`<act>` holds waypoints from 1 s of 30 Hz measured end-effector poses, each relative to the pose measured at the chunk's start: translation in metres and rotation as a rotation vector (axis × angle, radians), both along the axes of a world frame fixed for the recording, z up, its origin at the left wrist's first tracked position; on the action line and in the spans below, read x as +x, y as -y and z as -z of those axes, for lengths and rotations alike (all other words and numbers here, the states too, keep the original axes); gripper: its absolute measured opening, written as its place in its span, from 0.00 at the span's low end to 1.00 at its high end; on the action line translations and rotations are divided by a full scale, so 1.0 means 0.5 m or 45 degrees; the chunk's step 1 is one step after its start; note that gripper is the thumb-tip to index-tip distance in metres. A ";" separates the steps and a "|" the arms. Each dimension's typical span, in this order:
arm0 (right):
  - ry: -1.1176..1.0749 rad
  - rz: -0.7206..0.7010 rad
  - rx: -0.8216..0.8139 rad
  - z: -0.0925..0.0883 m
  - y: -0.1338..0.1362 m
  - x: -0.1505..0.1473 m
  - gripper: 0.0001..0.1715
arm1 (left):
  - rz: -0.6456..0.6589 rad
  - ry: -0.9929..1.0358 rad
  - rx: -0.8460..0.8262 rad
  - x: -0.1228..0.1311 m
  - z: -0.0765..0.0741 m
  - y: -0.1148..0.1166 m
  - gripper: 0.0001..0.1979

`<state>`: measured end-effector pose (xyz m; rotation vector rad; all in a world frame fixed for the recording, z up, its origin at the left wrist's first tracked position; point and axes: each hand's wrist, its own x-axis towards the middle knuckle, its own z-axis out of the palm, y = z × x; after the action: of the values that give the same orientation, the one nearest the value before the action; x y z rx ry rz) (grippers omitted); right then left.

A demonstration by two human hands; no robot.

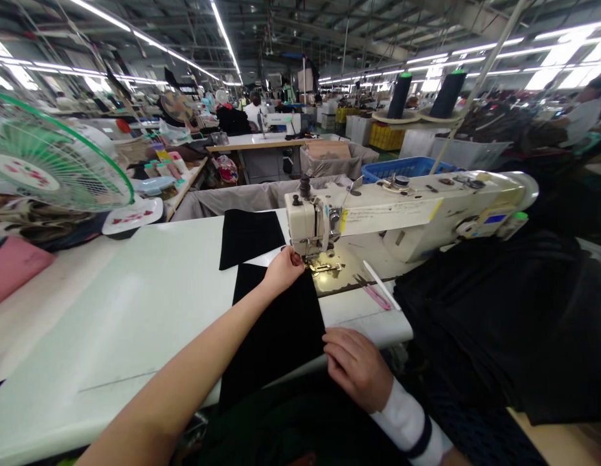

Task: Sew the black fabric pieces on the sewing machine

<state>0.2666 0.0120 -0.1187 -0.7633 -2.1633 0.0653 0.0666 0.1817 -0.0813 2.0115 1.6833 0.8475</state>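
A black fabric piece (281,330) lies on the white sewing table, its near end hanging over the front edge. My left hand (285,266) reaches across it to the sewing machine's needle area, fingertips pinched together beside the presser foot (307,260). What they pinch is hidden. At the fabric's right edge, my right hand (356,366) has its fingers bent around the border and grips it. Behind my left hand, a second black fabric piece (252,236) lies flat. The cream sewing machine (368,210) stands to the right of both pieces.
Pink-handled thread snips (375,294) and a white pen-like stick (381,285) lie right of the needle plate. A large black fabric pile (514,323) sits at right. A green fan (52,155) stands at left. Behind the machine are a blue crate (402,168) and thread cones (400,96).
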 end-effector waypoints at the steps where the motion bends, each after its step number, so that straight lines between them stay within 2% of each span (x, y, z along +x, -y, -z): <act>1: 0.004 -0.012 0.004 -0.001 0.001 0.002 0.14 | -0.012 -0.027 0.034 0.002 -0.007 0.011 0.08; 3: 0.021 -0.033 0.002 -0.004 0.002 0.006 0.15 | -0.048 -0.082 0.115 0.008 -0.022 0.055 0.08; 5: 0.035 -0.038 -0.009 -0.007 0.004 0.009 0.17 | 0.031 -0.163 0.174 0.011 -0.034 0.128 0.07; 6: 0.035 -0.034 -0.010 -0.008 0.005 0.010 0.17 | 0.121 -0.203 0.187 0.012 -0.036 0.172 0.05; 7: 0.032 -0.032 -0.007 -0.009 0.005 0.010 0.17 | 0.327 -0.286 0.200 0.010 -0.035 0.215 0.02; 8: 0.030 -0.032 -0.005 -0.010 0.004 0.010 0.18 | 0.520 -0.342 0.217 0.006 -0.031 0.256 0.06; 9: 0.029 -0.031 -0.004 -0.010 0.003 0.010 0.17 | 0.627 -0.413 0.272 0.000 -0.023 0.289 0.08; 10: 0.029 -0.031 -0.002 -0.009 0.000 0.009 0.17 | 0.727 -0.492 0.335 -0.007 -0.014 0.315 0.11; 12: 0.035 -0.026 0.000 -0.010 -0.008 0.005 0.16 | 0.824 -0.637 0.455 -0.023 0.006 0.336 0.17; 14: 0.039 -0.006 -0.009 -0.011 -0.020 0.001 0.15 | 0.889 -0.738 0.512 -0.038 0.022 0.326 0.22; 17: 0.059 0.025 -0.051 -0.017 -0.045 -0.007 0.13 | 0.920 -0.803 0.534 -0.053 0.029 0.286 0.22; 22: 0.152 0.097 -0.085 -0.030 -0.092 -0.019 0.11 | 0.910 -0.840 0.627 -0.060 0.023 0.226 0.18; 30: 0.339 0.284 -0.083 -0.045 -0.164 -0.039 0.05 | 0.889 -0.788 0.603 -0.070 0.005 0.145 0.16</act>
<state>0.2471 0.0943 -0.0963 -1.0988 -2.3174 -0.0865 0.0317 0.1094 -0.0839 3.1399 0.8853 0.4003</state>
